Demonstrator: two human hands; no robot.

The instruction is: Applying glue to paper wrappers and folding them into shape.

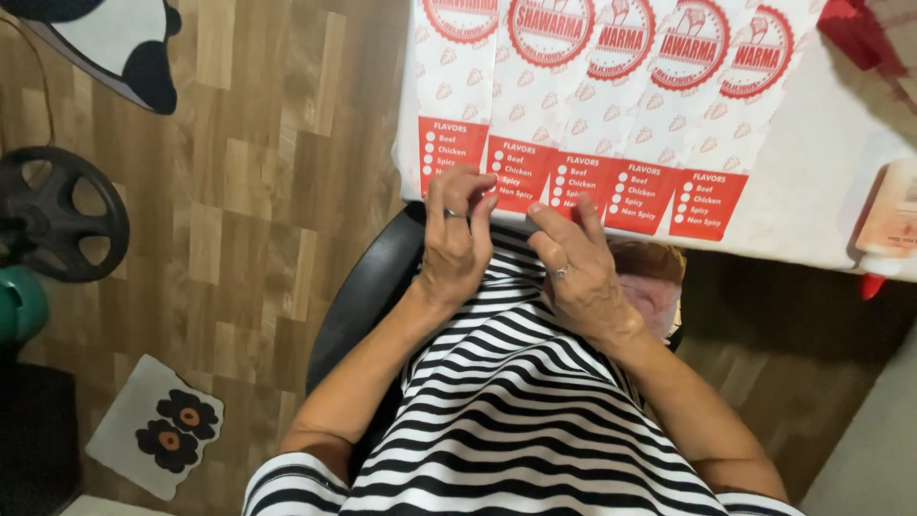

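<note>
Wood floor left, white table edge, left hand and right hand open, fingertips on overhanging paper bags.

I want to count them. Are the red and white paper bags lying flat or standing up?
Flat. The paper bags lie overlapping in a row on the white table, their printed fronts facing up.

Paper wrappers: tops cut off by the upper edge.
Bottle: cropped at the right edge.
Chair: mostly hidden beneath the striped garment.
</note>
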